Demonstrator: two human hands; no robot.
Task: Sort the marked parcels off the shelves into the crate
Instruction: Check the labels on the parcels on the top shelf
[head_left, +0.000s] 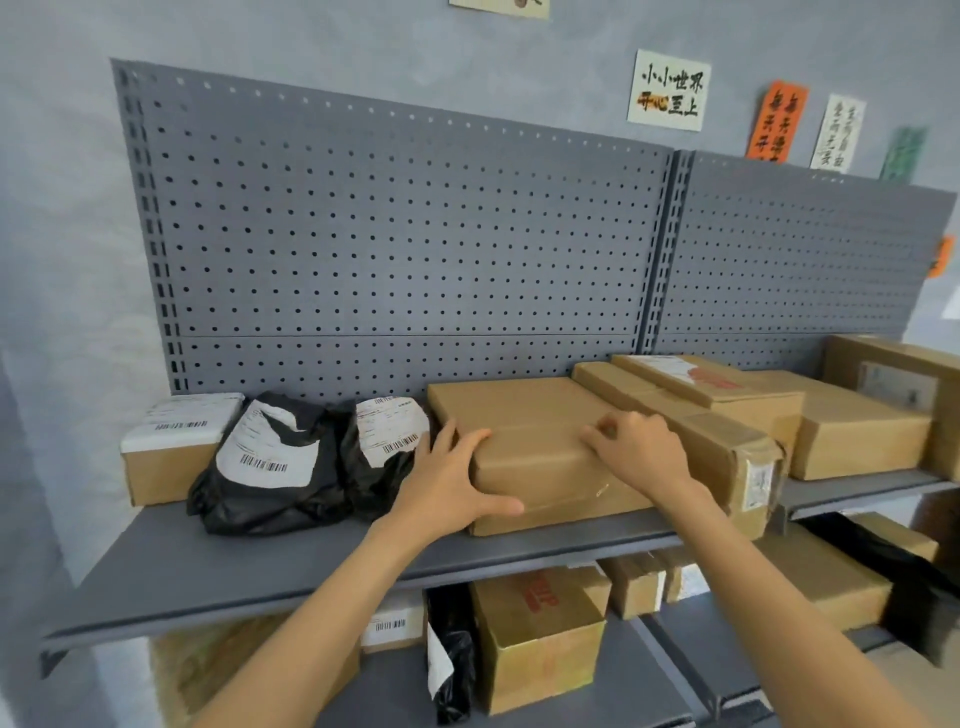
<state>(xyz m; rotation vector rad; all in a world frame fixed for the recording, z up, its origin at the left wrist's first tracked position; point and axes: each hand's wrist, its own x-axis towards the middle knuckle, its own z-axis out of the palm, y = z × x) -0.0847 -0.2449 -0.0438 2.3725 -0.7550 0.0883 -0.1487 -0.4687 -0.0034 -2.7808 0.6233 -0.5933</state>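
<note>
A flat brown cardboard parcel (524, 415) lies on the grey top shelf (218, 566). My left hand (447, 486) clasps its near left corner, thumb along the front face. My right hand (641, 449) rests on its top at the right, fingers curled on the surface. Two black plastic mailer bags (270, 483) with white barcode labels lie to the left of the parcel, and a small box (166, 457) with a white label stands at the far left. No crate is in view.
More cardboard boxes (727, 415) are stacked right of the parcel, touching it. The lower shelf holds a box with red print (540, 639), a black bag (452, 654) and several other parcels. A grey pegboard (395, 234) backs the shelves.
</note>
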